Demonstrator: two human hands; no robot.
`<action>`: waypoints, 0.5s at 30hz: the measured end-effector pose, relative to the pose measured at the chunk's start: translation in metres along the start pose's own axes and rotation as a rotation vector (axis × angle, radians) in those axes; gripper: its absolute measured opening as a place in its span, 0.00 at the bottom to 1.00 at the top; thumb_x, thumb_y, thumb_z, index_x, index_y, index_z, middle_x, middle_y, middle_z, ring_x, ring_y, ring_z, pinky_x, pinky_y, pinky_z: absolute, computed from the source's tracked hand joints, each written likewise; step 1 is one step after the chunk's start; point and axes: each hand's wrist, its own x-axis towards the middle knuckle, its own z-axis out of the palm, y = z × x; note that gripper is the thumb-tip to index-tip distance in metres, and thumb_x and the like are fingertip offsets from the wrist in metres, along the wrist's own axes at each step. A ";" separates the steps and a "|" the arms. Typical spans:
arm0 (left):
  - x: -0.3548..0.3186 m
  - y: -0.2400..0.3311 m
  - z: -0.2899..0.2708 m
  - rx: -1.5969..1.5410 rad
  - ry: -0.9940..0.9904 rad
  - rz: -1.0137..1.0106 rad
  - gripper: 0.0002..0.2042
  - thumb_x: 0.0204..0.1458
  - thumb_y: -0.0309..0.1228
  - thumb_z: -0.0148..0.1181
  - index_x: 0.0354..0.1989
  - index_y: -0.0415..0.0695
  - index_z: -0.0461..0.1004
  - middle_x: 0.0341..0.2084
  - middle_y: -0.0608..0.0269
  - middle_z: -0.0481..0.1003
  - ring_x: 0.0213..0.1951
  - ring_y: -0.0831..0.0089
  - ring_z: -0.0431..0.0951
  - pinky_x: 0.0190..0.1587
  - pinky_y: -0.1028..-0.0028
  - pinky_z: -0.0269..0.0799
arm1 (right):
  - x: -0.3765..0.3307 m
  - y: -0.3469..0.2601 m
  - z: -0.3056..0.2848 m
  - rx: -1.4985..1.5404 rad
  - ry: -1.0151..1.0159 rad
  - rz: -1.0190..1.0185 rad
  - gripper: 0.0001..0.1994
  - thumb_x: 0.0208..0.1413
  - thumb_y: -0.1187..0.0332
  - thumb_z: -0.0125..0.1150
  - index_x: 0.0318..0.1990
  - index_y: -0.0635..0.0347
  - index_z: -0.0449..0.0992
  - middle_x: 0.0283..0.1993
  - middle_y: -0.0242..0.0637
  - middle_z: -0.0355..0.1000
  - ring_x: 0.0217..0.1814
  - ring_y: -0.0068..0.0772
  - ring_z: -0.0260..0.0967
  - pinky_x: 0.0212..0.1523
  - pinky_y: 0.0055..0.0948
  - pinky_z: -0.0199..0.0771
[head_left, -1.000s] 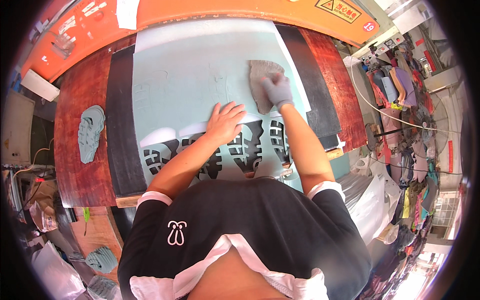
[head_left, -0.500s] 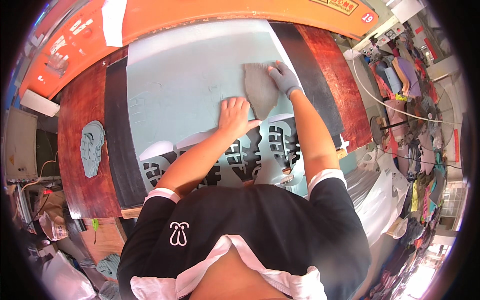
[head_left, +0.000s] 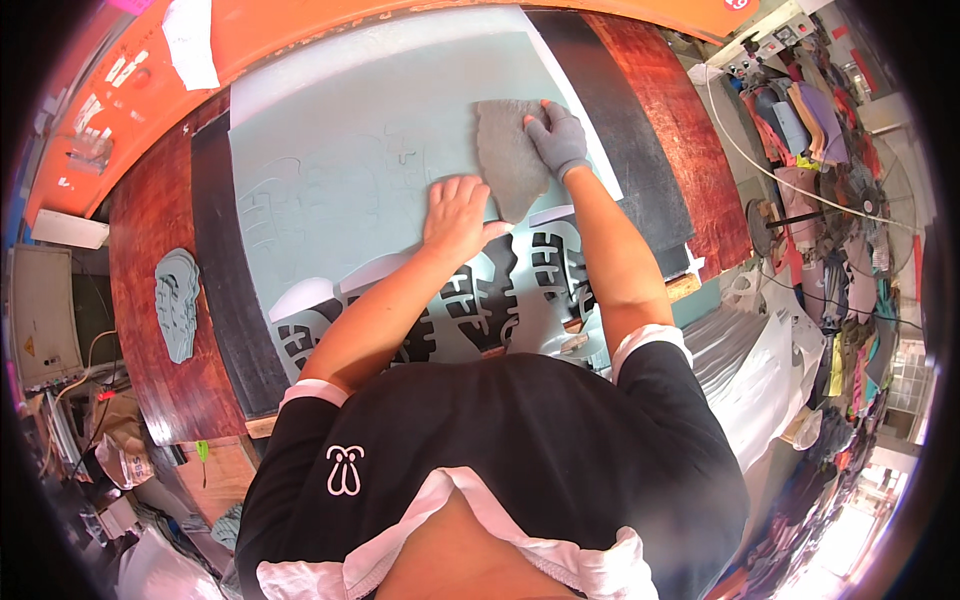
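Observation:
A large pale grey-green rubber sheet (head_left: 360,150) lies on a red-brown workbench, with sole-shaped holes cut out along its near edge. My left hand (head_left: 457,213), bare, presses flat on the sheet, fingers apart. My right hand (head_left: 557,138), in a grey glove, rests on a grey sole-shaped cutter (head_left: 507,158) that lies on the sheet just right of my left hand. The gloved fingers lie on the cutter's far right edge; whether they grip it is unclear.
A stack of grey cut soles (head_left: 177,302) sits at the bench's left end. A black mat (head_left: 215,300) lies under the sheet. An orange machine beam (head_left: 300,30) runs along the far side. Coloured material pieces (head_left: 800,110) hang at right.
The cutter and my right hand have shifted along the sheet, and my left hand followed to stay beside the cutter. My head moved, so the bench appears rotated.

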 end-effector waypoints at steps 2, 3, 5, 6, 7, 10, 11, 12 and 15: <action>-0.001 0.000 -0.001 -0.011 -0.014 -0.009 0.28 0.35 0.45 0.69 0.42 0.40 0.69 0.47 0.57 0.66 0.51 0.60 0.63 0.54 0.61 0.54 | -0.002 0.004 -0.002 0.046 -0.006 -0.008 0.26 0.48 0.52 0.55 0.51 0.59 0.70 0.50 0.46 0.70 0.54 0.48 0.65 0.55 0.40 0.63; -0.002 -0.001 -0.001 -0.022 -0.018 -0.015 0.28 0.35 0.45 0.69 0.42 0.40 0.69 0.48 0.57 0.66 0.52 0.60 0.62 0.55 0.61 0.53 | -0.005 0.008 -0.006 0.087 -0.018 -0.006 0.25 0.48 0.53 0.55 0.51 0.59 0.70 0.50 0.46 0.70 0.54 0.49 0.65 0.55 0.41 0.63; -0.002 -0.002 -0.002 -0.021 -0.010 -0.021 0.29 0.36 0.45 0.69 0.43 0.40 0.69 0.50 0.55 0.66 0.55 0.59 0.61 0.56 0.60 0.52 | -0.014 0.017 -0.015 0.055 0.053 -0.014 0.22 0.50 0.55 0.54 0.50 0.59 0.70 0.50 0.47 0.70 0.54 0.50 0.64 0.54 0.42 0.64; -0.002 -0.002 -0.003 -0.009 0.000 -0.022 0.29 0.36 0.45 0.69 0.43 0.40 0.69 0.51 0.55 0.65 0.56 0.59 0.60 0.57 0.60 0.52 | -0.018 0.023 -0.021 -0.004 0.162 -0.087 0.21 0.51 0.57 0.53 0.49 0.59 0.70 0.49 0.48 0.69 0.54 0.51 0.64 0.53 0.42 0.64; -0.002 -0.003 -0.004 0.004 0.031 -0.018 0.29 0.36 0.45 0.69 0.43 0.39 0.69 0.52 0.54 0.65 0.57 0.58 0.60 0.58 0.60 0.51 | -0.027 0.030 -0.026 -0.063 0.222 -0.099 0.19 0.52 0.58 0.51 0.49 0.59 0.69 0.50 0.48 0.69 0.55 0.51 0.63 0.52 0.44 0.65; 0.002 -0.006 -0.005 -0.042 -0.036 0.006 0.29 0.36 0.46 0.69 0.43 0.39 0.69 0.53 0.54 0.64 0.59 0.57 0.58 0.59 0.59 0.50 | -0.042 0.049 -0.029 -0.470 0.071 -0.238 0.20 0.54 0.59 0.46 0.53 0.55 0.68 0.56 0.39 0.67 0.58 0.42 0.61 0.51 0.49 0.62; 0.003 -0.006 -0.005 -0.052 -0.047 0.016 0.30 0.35 0.46 0.69 0.43 0.40 0.69 0.53 0.54 0.64 0.58 0.57 0.59 0.59 0.58 0.50 | -0.041 0.054 -0.025 -0.461 0.107 -0.259 0.20 0.55 0.60 0.46 0.53 0.55 0.68 0.56 0.38 0.66 0.59 0.41 0.60 0.51 0.49 0.61; 0.004 -0.008 -0.005 -0.041 -0.046 0.002 0.30 0.35 0.46 0.69 0.43 0.40 0.69 0.53 0.54 0.64 0.59 0.57 0.59 0.59 0.58 0.50 | -0.040 0.058 -0.019 -0.482 0.083 -0.224 0.20 0.55 0.60 0.46 0.53 0.55 0.68 0.57 0.36 0.66 0.59 0.39 0.59 0.52 0.49 0.61; 0.007 -0.010 -0.004 -0.015 -0.040 -0.038 0.30 0.35 0.46 0.70 0.45 0.40 0.69 0.54 0.55 0.64 0.59 0.58 0.58 0.60 0.58 0.49 | -0.030 0.065 -0.004 -0.501 0.099 -0.228 0.20 0.55 0.60 0.46 0.54 0.54 0.68 0.58 0.35 0.65 0.61 0.38 0.57 0.53 0.48 0.59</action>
